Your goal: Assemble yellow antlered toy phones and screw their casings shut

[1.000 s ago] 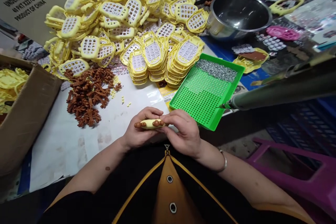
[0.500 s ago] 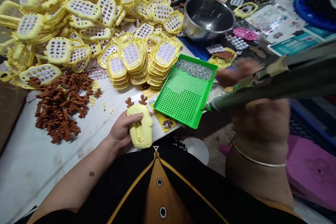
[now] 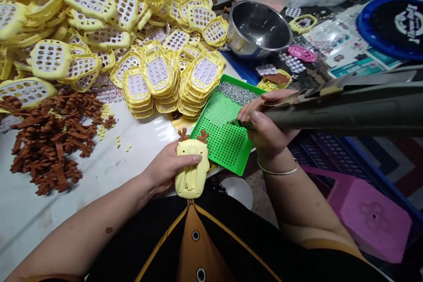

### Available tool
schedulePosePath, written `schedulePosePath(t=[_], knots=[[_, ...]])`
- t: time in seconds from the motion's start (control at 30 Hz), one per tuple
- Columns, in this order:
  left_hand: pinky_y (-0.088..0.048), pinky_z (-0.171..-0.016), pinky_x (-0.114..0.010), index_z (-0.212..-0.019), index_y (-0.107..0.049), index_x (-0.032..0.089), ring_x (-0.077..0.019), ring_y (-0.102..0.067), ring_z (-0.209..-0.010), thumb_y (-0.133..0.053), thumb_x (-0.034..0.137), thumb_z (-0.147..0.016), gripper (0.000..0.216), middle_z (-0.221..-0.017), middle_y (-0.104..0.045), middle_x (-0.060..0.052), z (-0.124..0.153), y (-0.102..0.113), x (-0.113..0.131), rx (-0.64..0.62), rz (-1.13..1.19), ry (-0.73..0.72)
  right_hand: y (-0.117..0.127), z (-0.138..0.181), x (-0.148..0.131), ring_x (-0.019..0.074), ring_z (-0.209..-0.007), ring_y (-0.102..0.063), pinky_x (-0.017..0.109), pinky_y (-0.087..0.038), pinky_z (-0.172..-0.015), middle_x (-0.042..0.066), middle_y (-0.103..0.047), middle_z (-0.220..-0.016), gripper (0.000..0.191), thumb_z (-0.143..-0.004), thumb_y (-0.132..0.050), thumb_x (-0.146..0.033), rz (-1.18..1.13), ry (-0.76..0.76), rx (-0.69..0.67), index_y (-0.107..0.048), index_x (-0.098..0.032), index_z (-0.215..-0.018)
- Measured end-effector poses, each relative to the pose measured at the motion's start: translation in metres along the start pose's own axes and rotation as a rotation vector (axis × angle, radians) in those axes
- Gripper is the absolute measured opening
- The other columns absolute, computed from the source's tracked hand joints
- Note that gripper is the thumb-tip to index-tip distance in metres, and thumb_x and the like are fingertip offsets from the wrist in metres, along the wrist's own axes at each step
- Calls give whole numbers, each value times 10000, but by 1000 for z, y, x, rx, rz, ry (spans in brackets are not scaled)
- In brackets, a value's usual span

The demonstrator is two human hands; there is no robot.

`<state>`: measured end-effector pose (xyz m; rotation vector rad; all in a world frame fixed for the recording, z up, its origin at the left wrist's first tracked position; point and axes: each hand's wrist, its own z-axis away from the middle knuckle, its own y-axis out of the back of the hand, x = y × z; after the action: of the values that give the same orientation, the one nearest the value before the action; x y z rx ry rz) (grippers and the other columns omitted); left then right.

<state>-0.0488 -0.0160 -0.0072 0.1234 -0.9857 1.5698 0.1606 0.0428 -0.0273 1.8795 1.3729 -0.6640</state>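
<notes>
My left hand [image 3: 170, 163] is closed around a yellow toy phone casing [image 3: 191, 180] with brown antlers, its back and an open battery bay facing up. The thumb lies across the casing. In my right hand [image 3: 269, 128] is a dark electric screwdriver [image 3: 317, 114], gripped near its front and lying sideways. Its tip points left, over a green perforated tray [image 3: 228, 154]. Small silvery screws [image 3: 238, 91] are heaped at the tray's far end, and more seem to sit in its holes.
Stacked yellow casings [image 3: 158, 75] stand behind the tray, before a large heap of yellow shells [image 3: 89, 0]. Brown antler pieces [image 3: 49, 141] are piled at left. A steel bowl [image 3: 259, 26] stands behind; a pink stool [image 3: 373, 216] is at lower right.
My right hand has brought the screwdriver leftward, so its tip is now over the tray. My left hand and the casing sit further right in view. The camera view has shifted too.
</notes>
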Motion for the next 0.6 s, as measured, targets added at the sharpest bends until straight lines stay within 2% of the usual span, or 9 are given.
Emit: schedulePosePath(t=[0.1, 0.17, 0.3, 0.5, 0.6], knots=[[-536, -636, -297, -967, -659, 125, -177, -665, -671, -777, 195, -658, 338, -802, -718, -68, -2, 0, 1, 0, 18, 10, -2, -1, 6, 133, -538, -500, 330, -483, -537, -3, -463, -730, 273, -914, -425, -498, 36, -52, -3, -404, -296, -1097], [-536, -633, -300, -981, -652, 128, -179, -664, -667, -777, 187, -652, 357, -799, -719, -69, -1, -1, 1, 8, 44, 18, -3, -2, 11, 127, -525, -492, 326, -478, -515, -6, -471, -762, 282, -881, -486, -505, -31, -50, 9, -428, -300, -1065], [-535, -630, -296, -952, -645, 123, -173, -661, -645, -775, 182, -650, 334, -775, -717, -69, -1, -1, 4, 13, 60, 35, -6, -4, 16, 124, -504, -482, 313, -454, -480, -30, -456, -705, 234, -850, -556, -421, -196, -15, -1, -479, -303, -1037], [-539, -612, -292, -1071, -621, 136, -173, -664, -646, -782, 176, -643, 459, -786, -720, -59, -1, 0, 5, 33, 59, 7, -6, -2, 14, 134, -528, -502, 331, -471, -492, -15, -468, -735, 210, -836, -577, -390, -215, -61, -13, -499, -306, -1012], [-544, -619, -300, -1037, -629, 125, -181, -668, -660, -781, 196, -654, 418, -789, -719, -68, -1, 1, 5, 37, 40, -1, -5, -1, 12, 134, -524, -505, 332, -477, -489, -17, -464, -726, 201, -834, -579, -377, -205, -65, 17, -497, -302, -1002]])
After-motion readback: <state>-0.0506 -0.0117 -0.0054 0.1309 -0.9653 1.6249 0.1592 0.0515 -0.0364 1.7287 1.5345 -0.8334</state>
